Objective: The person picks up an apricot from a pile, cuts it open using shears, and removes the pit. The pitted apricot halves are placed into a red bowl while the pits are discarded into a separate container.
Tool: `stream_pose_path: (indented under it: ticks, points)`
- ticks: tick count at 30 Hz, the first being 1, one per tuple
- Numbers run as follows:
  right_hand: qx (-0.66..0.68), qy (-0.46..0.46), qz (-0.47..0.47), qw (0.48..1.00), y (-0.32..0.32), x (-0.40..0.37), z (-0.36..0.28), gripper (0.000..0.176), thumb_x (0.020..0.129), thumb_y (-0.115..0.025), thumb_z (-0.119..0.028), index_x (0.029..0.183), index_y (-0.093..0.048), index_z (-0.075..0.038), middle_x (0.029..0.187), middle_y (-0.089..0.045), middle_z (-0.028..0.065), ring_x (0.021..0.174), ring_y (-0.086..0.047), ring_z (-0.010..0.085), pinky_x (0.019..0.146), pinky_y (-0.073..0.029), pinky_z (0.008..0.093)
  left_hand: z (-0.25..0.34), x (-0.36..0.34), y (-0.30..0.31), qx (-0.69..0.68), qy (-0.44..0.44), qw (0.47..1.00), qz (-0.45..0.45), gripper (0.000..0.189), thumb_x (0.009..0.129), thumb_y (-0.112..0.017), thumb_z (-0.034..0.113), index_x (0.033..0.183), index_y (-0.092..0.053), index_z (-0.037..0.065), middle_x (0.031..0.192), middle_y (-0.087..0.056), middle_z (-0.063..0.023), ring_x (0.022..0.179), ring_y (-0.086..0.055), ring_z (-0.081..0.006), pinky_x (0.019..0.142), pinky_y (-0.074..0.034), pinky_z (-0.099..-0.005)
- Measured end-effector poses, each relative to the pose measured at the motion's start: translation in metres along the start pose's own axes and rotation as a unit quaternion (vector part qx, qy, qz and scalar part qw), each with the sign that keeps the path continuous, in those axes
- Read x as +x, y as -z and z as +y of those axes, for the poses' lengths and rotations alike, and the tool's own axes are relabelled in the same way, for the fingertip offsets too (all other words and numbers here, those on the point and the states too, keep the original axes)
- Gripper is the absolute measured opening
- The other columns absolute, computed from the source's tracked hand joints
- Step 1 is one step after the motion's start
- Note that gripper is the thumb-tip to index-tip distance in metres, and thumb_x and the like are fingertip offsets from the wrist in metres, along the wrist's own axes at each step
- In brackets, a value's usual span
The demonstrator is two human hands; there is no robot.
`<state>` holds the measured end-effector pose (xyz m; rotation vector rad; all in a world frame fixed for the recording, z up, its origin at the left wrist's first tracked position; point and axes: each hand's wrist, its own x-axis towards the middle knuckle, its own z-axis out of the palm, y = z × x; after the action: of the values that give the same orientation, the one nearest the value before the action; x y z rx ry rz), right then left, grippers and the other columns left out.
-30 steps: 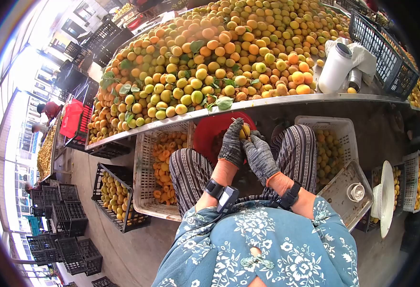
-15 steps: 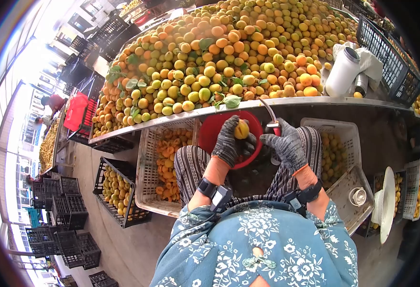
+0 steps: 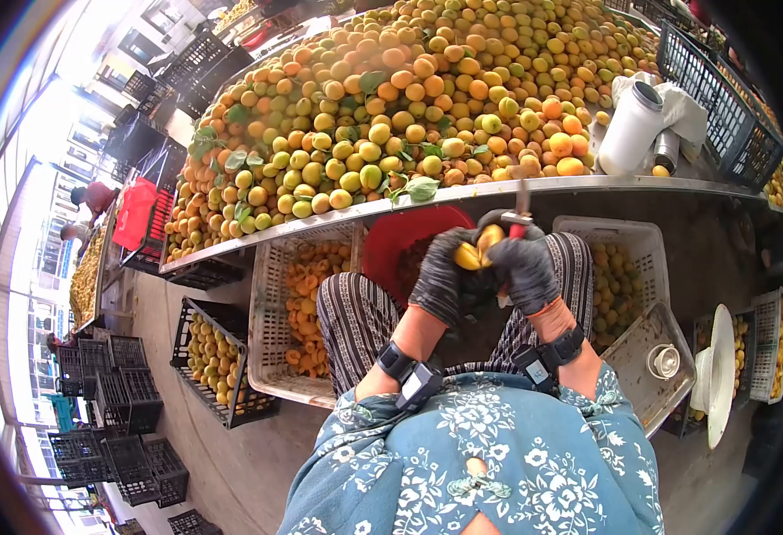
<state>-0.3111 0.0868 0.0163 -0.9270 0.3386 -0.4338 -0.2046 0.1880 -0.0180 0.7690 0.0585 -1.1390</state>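
Broadly, we see a long table (image 3: 623,184) bearing a heap of loose fruit (image 3: 427,98). Below its edge stand the left crate (image 3: 265,312), holding opened fruit halves (image 3: 309,308), and the right crate (image 3: 650,241), holding whole-looking fruit. Between them sits a red bucket (image 3: 387,241). Near the bucket's right side we find both gloved hands. The left hand (image 3: 445,272) pinches the split fruit (image 3: 469,257); the right hand (image 3: 530,272) is wrapped round the red handle of a knife (image 3: 517,230), its fingertips seeming to meet the fruit. The blade (image 3: 523,192) points away from the body. Smallest, the split fruit lies between the hands, parted into two yellow lobes; its inside we cannot make out. To work well, we should hold it lightly, spread the lobes evenly, and keep the blade clear of the left fingers.
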Motion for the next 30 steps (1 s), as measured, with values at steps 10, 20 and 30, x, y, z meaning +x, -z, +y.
stream_pose_path:
  ticks: [10,20,30]
  points:
    - [0.206,-0.007,-0.022,0.978,0.014,-0.003,-0.006,0.044,0.067,-0.059,-0.01,0.108,-0.059,0.004,0.095,-0.066,0.0185,0.056,-0.06,0.0217,0.051,-0.053,0.0289,0.026,-0.03,-0.016,-0.067,-0.041,0.984,-0.158,0.038,0.083,-0.063,0.021,0.116,-0.055,0.004,0.097,-0.062,-0.0138,0.076,-0.061,-0.0263,0.065,-0.051,-0.0307]
    - [0.182,-0.045,-0.027,0.982,0.01,-0.001,-0.008,0.04,0.072,-0.059,-0.007,0.11,-0.058,0.004,0.08,-0.064,0.0128,0.047,-0.054,0.0142,0.044,-0.046,0.0246,0.018,-0.018,0.018,0.526,-0.354,0.765,-0.114,0.038,0.086,-0.065,0.03,0.113,-0.06,0.003,0.105,-0.064,-0.0097,0.09,-0.063,-0.0185,0.079,-0.053,-0.0313]
    - [0.031,-0.057,-0.064,0.996,0.012,0.006,-0.008,0.04,0.068,-0.066,-0.005,0.107,-0.063,0.005,0.09,-0.068,0.0113,0.074,-0.064,0.0168,0.071,-0.052,0.027,0.011,-0.028,0.005,0.04,0.003,0.993,-0.109,0.039,0.091,-0.061,0.028,0.122,-0.055,0.004,0.108,-0.063,-0.008,0.095,-0.062,-0.0172,0.083,-0.051,-0.0284]
